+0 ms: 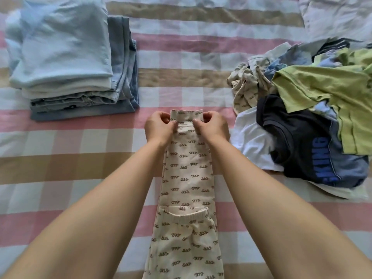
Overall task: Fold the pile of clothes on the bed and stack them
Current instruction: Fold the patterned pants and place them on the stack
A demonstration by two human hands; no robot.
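Observation:
Cream trousers with a small brown squiggle print lie lengthwise on the bed between my forearms, waistband near me. My left hand pinches the left corner of the far leg cuff. My right hand pinches the right corner of that cuff. A stack of folded pale blue and denim clothes sits at the far left. An unfolded pile lies at the right, with a green shirt, a dark top with blue letters, a white piece and another cream printed garment.
The bed is covered by a checked sheet in pink, tan and white. A pale rumpled pillow or blanket lies at the far right corner.

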